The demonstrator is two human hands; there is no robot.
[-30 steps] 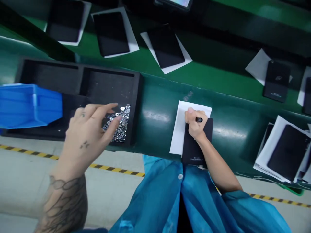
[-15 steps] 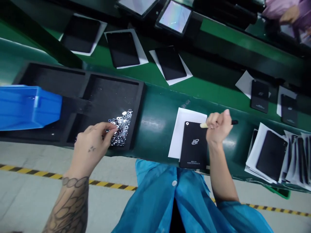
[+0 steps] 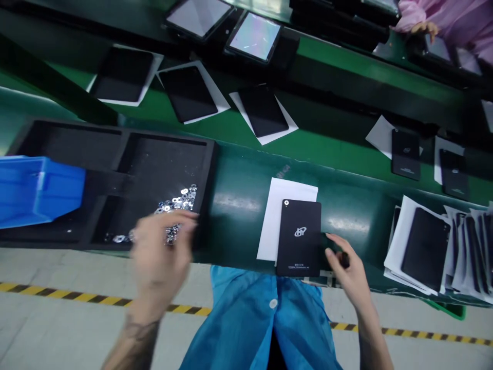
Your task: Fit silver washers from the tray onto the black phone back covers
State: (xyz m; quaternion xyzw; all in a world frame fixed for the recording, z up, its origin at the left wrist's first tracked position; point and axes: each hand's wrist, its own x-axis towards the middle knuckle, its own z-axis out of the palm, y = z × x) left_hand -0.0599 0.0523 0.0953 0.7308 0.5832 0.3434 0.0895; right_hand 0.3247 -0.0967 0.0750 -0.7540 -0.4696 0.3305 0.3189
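The left hand is blurred over the near edge of the black tray, beside the small metal washers; I cannot tell its grip. Right of the tray, the right hand pinches a dark pen just beside the black tablet.

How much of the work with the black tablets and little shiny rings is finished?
Done, it seems: several tablets lie on paper sheets along the green belt. In hand: one tablet lies back-up on a white sheet; the left hand, blurred, is over the shiny rings in the black tray, and the right hand is beside that tablet. Left: a stack of tablets waits at the right.
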